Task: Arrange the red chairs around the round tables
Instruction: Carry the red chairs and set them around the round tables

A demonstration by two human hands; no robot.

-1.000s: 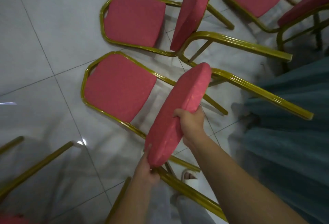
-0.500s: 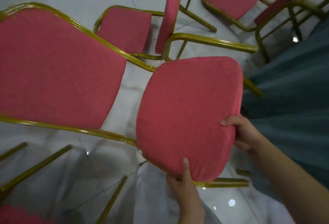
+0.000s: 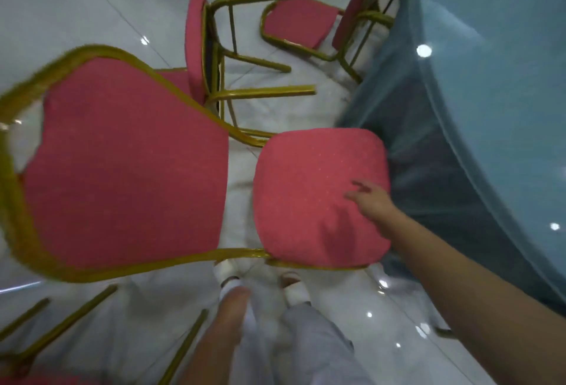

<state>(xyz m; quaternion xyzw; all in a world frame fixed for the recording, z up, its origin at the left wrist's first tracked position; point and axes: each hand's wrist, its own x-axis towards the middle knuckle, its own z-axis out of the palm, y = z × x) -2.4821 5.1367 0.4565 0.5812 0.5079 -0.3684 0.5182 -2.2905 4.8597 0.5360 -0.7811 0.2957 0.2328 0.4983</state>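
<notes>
A red chair with a gold frame stands in front of me, its seat (image 3: 306,188) in the middle of the view and its backrest (image 3: 128,164) to the left. My right hand (image 3: 370,201) hovers over the right side of the seat with fingers spread and nothing in it. My left hand (image 3: 234,299) is low, just below the seat's front edge, apart from the chair and too blurred to read. The round table (image 3: 496,103), under a blue cloth, is right next to the seat.
Two more red chairs lie tipped on the white tiled floor behind: one (image 3: 196,48) at top centre, another (image 3: 298,25) by the table. Gold chair legs (image 3: 61,323) cross the bottom left. My feet (image 3: 291,286) stand under the seat's front edge.
The chair has swung from tilted in both hands to level beside the table. Both hands have let go of the seat; the right one now hovers above it, the left dropped below.
</notes>
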